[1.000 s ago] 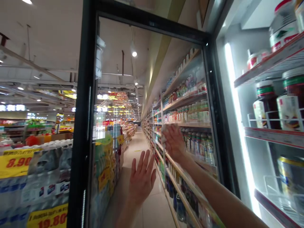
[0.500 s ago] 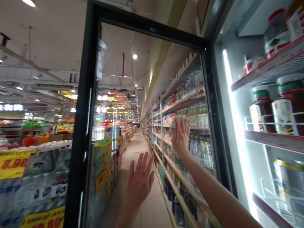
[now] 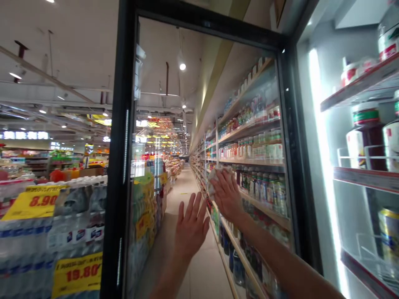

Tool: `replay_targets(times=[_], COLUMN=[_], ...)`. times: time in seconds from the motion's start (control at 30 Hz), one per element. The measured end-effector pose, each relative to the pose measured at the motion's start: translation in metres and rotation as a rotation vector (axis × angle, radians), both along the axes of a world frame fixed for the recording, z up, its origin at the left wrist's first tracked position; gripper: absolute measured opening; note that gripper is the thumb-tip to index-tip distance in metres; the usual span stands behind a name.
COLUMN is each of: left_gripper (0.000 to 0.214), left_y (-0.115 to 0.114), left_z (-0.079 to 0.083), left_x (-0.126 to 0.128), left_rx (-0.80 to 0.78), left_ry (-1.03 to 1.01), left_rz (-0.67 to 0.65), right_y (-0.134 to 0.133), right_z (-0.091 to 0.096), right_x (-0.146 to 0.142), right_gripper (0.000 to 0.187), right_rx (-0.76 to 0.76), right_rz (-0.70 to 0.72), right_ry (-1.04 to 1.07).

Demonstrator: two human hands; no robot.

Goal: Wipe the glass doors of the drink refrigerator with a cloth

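Note:
A glass door (image 3: 121,133) with a black frame stands swung out in front of me. My left hand (image 3: 192,226) is spread flat at the lower middle of the pane, fingers up, holding nothing. To its right and higher, my right hand (image 3: 228,197) presses a pale, crumpled cloth (image 3: 212,187) to the glass. The cloth shows beyond the fingertips and along the hand's left side; the palm hides the rest.
To my right is a lit cooler shelf (image 3: 364,178) with bottles and cans. Stacked water bottles (image 3: 28,241) with yellow price signs (image 3: 77,275) stand left of the door. Through the pane I see an aisle floor (image 3: 179,232) and long drink shelves (image 3: 252,162).
My right hand has slid the cloth down and to the left across the glass. My left hand stays spread at about the same spot on the pane. The view has shifted slightly.

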State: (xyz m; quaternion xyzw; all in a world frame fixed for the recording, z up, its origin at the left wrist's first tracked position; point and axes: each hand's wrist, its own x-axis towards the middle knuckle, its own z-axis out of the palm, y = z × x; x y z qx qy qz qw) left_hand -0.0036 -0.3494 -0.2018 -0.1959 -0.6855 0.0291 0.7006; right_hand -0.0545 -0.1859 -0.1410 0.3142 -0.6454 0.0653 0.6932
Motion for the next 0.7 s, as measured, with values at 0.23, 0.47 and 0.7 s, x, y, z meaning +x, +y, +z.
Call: replay_targets(times=[0.23,0.47,0.7], left_gripper=[0.044,0.052,0.045], left_y=[-0.001,0.062,0.019], left_z=[0.006,0.057,0.077], left_x=[0.010,-0.011,0.004], left_rx=[0.012,-0.113,-0.234], left_ry=[0.068,0.047,0.040], left_rz=[-0.072,0.063,0.198], right_y=[-0.007,-0.007,-0.005], right_z=[-0.014,-0.020,-0.023], right_x=[0.009,0.013,0.001], right_gripper=[0.052,0.052,0.052], right_rx=[-0.127,-0.483,-0.526], right_rz=[0.362,0.846,0.640], right_ry=[-0.177,-0.312,-0.031])
